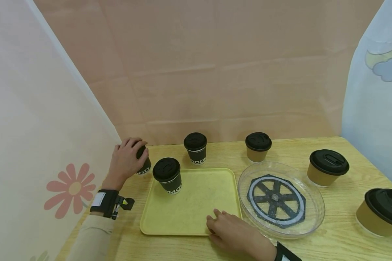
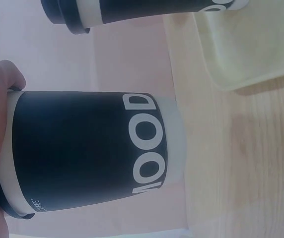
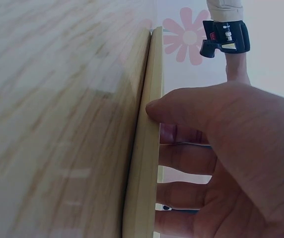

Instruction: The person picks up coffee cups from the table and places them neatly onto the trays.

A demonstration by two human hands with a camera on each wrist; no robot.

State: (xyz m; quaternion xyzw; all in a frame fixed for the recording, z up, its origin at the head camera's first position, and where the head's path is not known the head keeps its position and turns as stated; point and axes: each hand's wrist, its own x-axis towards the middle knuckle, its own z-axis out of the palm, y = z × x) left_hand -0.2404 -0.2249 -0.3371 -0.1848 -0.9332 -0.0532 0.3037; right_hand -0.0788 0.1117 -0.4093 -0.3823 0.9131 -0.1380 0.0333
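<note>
At the back left, my left hand (image 1: 127, 159) grips a black lidded paper coffee cup (image 1: 145, 167) from above, round its lid. The left wrist view shows this cup's black sleeve (image 2: 82, 144) with white letters; whether its base touches the table, I cannot tell. A second black coffee cup (image 1: 167, 175) stands on the left part of a yellow tray (image 1: 199, 203). My right hand (image 1: 230, 230) holds the tray's front edge. In the right wrist view the thumb (image 3: 169, 106) lies against the outside of the tray rim (image 3: 144, 163), the fingers over the inner side.
Behind the tray stands another black cup (image 1: 196, 148). A clear round dish (image 1: 318, 203) with a dark wheel-patterned base sits right of the tray. Brown cups with black lids (image 1: 256, 154) (image 1: 323, 175) (image 1: 375, 217) stand around it. Curtains (image 1: 215, 72) enclose the table.
</note>
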